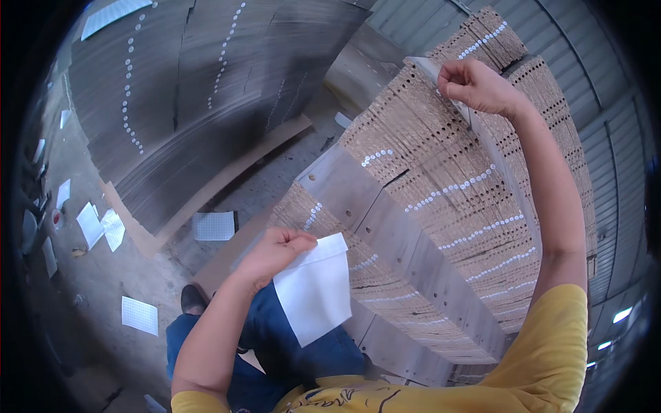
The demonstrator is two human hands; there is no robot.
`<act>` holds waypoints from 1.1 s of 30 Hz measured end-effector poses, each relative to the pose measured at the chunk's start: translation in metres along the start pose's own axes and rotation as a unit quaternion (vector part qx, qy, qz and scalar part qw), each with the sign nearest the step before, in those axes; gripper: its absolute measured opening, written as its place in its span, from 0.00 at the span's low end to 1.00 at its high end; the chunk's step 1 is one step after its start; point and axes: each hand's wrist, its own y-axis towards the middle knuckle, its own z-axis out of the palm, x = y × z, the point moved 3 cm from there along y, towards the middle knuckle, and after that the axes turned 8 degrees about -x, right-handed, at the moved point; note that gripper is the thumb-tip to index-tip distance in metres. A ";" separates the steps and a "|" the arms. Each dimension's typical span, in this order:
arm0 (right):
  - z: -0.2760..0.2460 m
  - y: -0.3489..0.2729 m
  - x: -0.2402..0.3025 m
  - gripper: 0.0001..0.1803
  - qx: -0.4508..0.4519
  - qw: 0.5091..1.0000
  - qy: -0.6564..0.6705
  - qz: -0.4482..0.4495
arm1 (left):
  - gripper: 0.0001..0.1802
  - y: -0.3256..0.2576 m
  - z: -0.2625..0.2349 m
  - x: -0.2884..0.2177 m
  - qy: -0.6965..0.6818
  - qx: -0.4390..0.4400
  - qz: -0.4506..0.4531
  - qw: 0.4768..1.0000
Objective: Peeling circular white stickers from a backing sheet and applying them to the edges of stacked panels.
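My left hand (270, 258) is closed on a white paper sheet (315, 292), gripped at its upper left edge between thumb and fingers. The sheet hangs over my blue trousers, its top strip folded over. Farther up on the right, my right hand (476, 86) is pinched at the far end of a tall pale board edge (506, 168). Whatever sits between those fingertips is too small to make out. Under and beside that hand stand tightly packed brown chipboard panels (413, 124) with drilled holes. Rows of white round stickers (451, 189) run across their edges.
A grey stack of panels (200, 89) with sticker rows stands at the left. Several white sheets (140, 315) lie on the concrete floor (103, 275), one (213, 226) close to that stack. A corrugated wall (606, 138) rises behind the chipboard on the right.
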 end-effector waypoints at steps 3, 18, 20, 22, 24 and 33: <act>0.005 0.005 0.004 0.05 -0.030 0.991 -0.126 -0.040 | 0.12 -0.009 -0.004 -0.009 0.009 0.012 0.007 1.000; 0.015 0.008 0.015 0.06 -0.063 0.929 -0.329 -0.154 | 0.11 -0.001 0.002 -0.005 0.010 0.029 0.014 0.999; 0.016 0.011 0.017 0.07 -0.063 0.906 -0.373 -0.188 | 0.11 -0.003 0.001 -0.007 0.017 0.027 0.017 0.999; 0.015 0.013 0.023 0.08 -0.086 0.910 -0.353 -0.198 | 0.11 -0.002 0.001 -0.007 0.024 0.029 0.020 0.999; 0.009 0.017 0.028 0.09 -0.111 0.913 -0.334 -0.207 | 0.11 -0.002 0.000 -0.007 0.021 0.020 0.021 0.999; 0.016 0.029 0.040 0.11 0.037 0.954 -0.265 -0.133 | 0.13 -0.002 -0.005 -0.006 0.030 0.024 0.028 0.999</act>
